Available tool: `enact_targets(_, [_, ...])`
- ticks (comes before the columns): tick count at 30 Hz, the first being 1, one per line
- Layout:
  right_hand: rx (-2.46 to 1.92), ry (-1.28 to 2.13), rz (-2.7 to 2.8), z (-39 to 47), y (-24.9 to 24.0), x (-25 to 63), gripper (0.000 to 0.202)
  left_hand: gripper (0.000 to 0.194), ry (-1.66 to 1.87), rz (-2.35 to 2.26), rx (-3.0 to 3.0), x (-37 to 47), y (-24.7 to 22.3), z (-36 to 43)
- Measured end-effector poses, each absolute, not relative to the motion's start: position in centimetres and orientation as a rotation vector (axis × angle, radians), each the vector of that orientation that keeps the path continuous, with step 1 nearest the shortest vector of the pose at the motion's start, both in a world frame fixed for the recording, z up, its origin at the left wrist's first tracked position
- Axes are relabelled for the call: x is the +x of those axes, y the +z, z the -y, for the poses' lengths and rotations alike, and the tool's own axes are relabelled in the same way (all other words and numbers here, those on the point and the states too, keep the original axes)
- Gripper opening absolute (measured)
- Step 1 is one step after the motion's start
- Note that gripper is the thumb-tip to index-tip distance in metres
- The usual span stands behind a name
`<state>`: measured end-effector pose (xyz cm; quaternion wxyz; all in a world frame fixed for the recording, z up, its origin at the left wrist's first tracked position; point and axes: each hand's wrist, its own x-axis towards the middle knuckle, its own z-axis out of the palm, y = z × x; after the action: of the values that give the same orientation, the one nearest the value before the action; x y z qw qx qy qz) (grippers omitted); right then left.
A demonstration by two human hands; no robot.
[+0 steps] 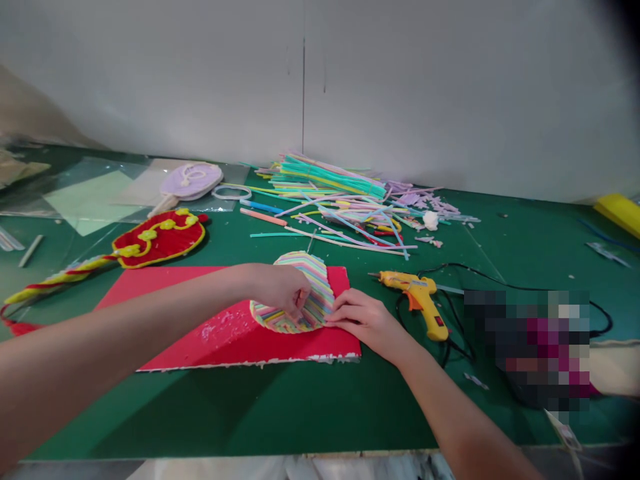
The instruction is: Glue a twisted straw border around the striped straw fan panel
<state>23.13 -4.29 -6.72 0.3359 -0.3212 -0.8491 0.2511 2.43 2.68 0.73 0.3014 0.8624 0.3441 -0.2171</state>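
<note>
A round disc (317,283) of pastel striped pipe cleaners lies on a red board (200,340) in front of me. My left hand (283,290) reaches over it, fingers curled into a pinch on its surface; whatever is between the fingertips is too small to make out. At the disc's right edge, my right hand (367,323) grips the rim with its fingertips, the palm near the board's corner. A yellow hot glue gun (417,293) lies just right of that hand, nozzle pointing left.
Behind the board is a heap of coloured pipe cleaners (330,177) with offcuts. A red fan-shaped piece with yellow trim (160,240) and a lilac one (193,180) lie at left. The glue gun's black cord (480,273) trails right, near a pixelated patch.
</note>
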Motion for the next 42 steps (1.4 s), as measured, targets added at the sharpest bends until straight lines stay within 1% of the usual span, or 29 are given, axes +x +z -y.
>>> enact_targets(9, [-0.837, 0.648, 2.223, 4.3, -6.6, 23.0, 0.016, 0.012, -0.570, -1.003, 2.301, 2.7, 0.0, -2.3])
enact_targets(18, [-0.849, 0.649, 2.230, 4.3, -6.7, 23.1, 0.016, 0.010, -0.578, -0.970, 2.303, 2.8, 0.7, -2.2])
enact_targets(23, [-0.837, 0.653, 2.224, 4.3, -6.7, 23.0, 0.016, 0.020, -0.618, -1.009, 2.329, 3.2, 0.2, -2.4])
enact_targets(26, [-0.826, 0.654, 2.226, 4.3, -6.7, 23.0, 0.014, 0.021, -0.648, -1.010, 2.343, 3.4, -0.1, -2.5])
enact_targets(32, [-0.829, 0.650, 2.228, 4.3, -6.7, 23.1, 0.015, 0.030, -0.683, -1.049, 2.371, 3.9, 0.4, -2.3])
enact_targets(37, [-0.820, 0.651, 2.231, 4.3, -6.6, 23.1, 0.013, 0.033, -0.744, -1.074, 2.371, 4.4, 0.4, -2.3])
enact_targets(42, [-0.822, 0.651, 2.228, 4.3, -6.7, 23.1, 0.011, 0.031, -0.804, -1.100, 2.375, 4.5, -0.2, -2.6])
